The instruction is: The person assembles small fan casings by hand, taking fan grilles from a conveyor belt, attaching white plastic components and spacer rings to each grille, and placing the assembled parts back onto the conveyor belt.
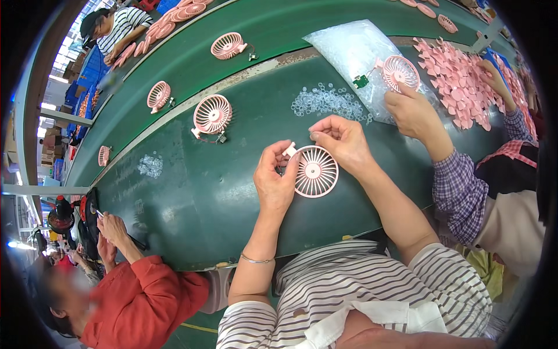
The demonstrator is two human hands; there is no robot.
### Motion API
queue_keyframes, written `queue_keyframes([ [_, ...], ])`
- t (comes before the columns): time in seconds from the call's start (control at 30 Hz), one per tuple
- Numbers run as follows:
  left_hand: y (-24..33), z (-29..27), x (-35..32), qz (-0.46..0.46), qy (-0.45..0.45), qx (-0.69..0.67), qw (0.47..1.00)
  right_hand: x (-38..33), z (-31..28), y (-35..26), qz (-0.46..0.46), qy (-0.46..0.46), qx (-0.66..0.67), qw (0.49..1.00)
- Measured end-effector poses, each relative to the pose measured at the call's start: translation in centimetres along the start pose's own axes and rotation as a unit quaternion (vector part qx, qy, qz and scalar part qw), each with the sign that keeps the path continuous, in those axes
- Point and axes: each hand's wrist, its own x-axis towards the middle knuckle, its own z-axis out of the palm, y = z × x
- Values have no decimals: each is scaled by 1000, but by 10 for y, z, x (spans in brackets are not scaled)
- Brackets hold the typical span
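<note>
We're looking at a job in mid-assembly, as far as we can judge. The pink fan housing [314,171] here has its spokes and hub whole and its white neck [289,149] in place, so the main body looks done. What's left seems to be small work up at that neck — plenty of clear rings [328,100] lie loose on the green bench [250,215], with a smaller ring pile [150,166] off to the left. Nearby we've got another pink housing [212,114] on the bench, wired to a little board [221,138]; whether ours carries its own board, we can't tell, with only a dark bit showing behind the thumb.

Now to the fingers! The left hand [274,174] has a firm grip: thumb on the upper-left rim, fingertips up around the neck, the spoked face turned up to us. The fan housing sits to the right of that thumb, above the bench. The right hand [346,145] hovers just beyond the top rim, thumb and fingertips drawn close together near the neck — and whether they pinch something tiny, we can't tell.
</note>
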Motion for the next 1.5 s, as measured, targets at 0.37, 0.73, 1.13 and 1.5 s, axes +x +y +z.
queue_keyframes([
  [0.37,-7,7,6,-9,43,31,999,-5,16,12,-174,34,-138,974],
  [0.73,-2,8,8,18,32,113,993,-1,17,22,-228,49,-155,960],
  [1.13,-21,-24,-19,70,-11,27,997,-19,17,17,58,-74,106,990],
  [1.5,-15,-27,-22,105,-22,7,994,-27,25,5,90,-77,123,985],
])
